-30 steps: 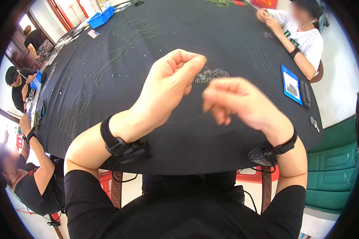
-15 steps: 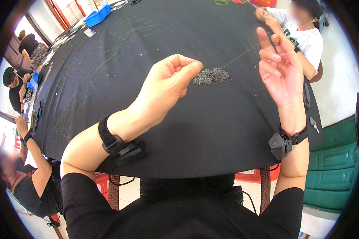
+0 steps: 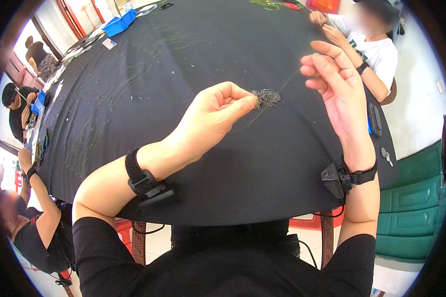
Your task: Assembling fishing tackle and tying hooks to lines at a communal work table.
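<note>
My left hand is closed in a pinch, thumb against forefinger, at the left edge of a small heap of grey metal pieces that look like fish hooks. What the pinch holds is too small to make out. Up and to the right, my right hand is raised with its fingers curled and thumb bent inward. A thin, pale line runs from near the heap up to the fingertips of my right hand. Another faint strand curves over the black cloth below the heap.
Many thin strands lie over the black tablecloth on the left. A blue tray stands at the far left edge. Keys and a dark case lie at the right edge. Co-workers sit around the table.
My right hand has come down and left, its raised fingers now curled. My left hand has shifted slightly right and down, up against the heap. The line between them now looks shorter.
</note>
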A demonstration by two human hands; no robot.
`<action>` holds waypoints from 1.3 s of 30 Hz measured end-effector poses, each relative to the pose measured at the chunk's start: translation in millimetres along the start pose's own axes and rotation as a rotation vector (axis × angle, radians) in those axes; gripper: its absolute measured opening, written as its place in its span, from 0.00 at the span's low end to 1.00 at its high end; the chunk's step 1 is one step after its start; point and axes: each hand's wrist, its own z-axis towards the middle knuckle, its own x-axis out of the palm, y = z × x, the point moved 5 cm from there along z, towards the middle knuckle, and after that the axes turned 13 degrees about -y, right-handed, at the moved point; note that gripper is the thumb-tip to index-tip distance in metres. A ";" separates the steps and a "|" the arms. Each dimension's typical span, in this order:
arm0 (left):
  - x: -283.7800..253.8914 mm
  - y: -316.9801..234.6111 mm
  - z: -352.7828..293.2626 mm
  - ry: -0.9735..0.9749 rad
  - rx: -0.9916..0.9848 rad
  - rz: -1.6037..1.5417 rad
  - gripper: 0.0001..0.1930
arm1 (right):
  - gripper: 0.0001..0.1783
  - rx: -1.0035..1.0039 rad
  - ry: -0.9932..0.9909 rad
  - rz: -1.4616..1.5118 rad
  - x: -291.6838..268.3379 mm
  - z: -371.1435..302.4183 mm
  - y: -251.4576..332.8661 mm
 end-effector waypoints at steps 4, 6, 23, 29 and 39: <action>4.2 -2.7 -2.3 0.029 0.054 0.043 0.09 | 0.14 -0.034 0.080 -0.151 11.0 -7.0 2.8; 3.9 -2.9 -2.9 0.033 0.056 0.051 0.10 | 0.11 -0.053 0.123 -0.195 13.8 -9.3 -0.2; 4.5 -4.1 -4.3 0.046 0.101 0.115 0.10 | 0.06 -0.149 0.325 -0.478 35.9 -30.4 -0.3; 5.5 -4.7 -5.2 0.052 0.119 0.119 0.10 | 0.04 -0.123 0.340 -0.435 36.8 -31.4 -4.0; 6.4 -4.4 -5.8 0.053 0.128 0.182 0.10 | 0.05 -0.082 0.361 -0.461 35.3 -31.1 -8.9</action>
